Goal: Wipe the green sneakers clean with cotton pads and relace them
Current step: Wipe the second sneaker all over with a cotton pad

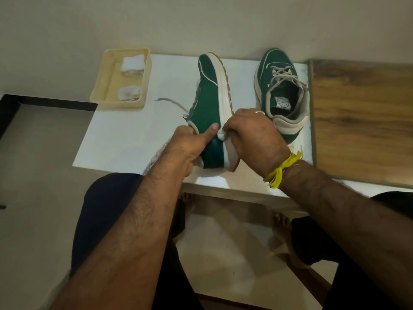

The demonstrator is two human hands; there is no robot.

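Note:
A green sneaker (209, 95) with a cream sole lies tipped on its side in the middle of the white table (134, 130), sole turned right. My left hand (190, 144) grips its heel collar, thumb pressed on the green side. My right hand (252, 135) pinches a small white cotton pad (221, 136) against the sole's edge near the heel. A loose grey lace end (169, 101) trails left of the shoe. The second green sneaker (281, 86) stands upright at the right, laced, its opening toward me.
A cream plastic tray (98, 86) at the table's back left holds two piles of white cotton pads (133, 63). A wooden board (362, 117) borders the table on the right. A dark-edged surface (13, 104) lies at left. My knees and bare feet show below the table edge.

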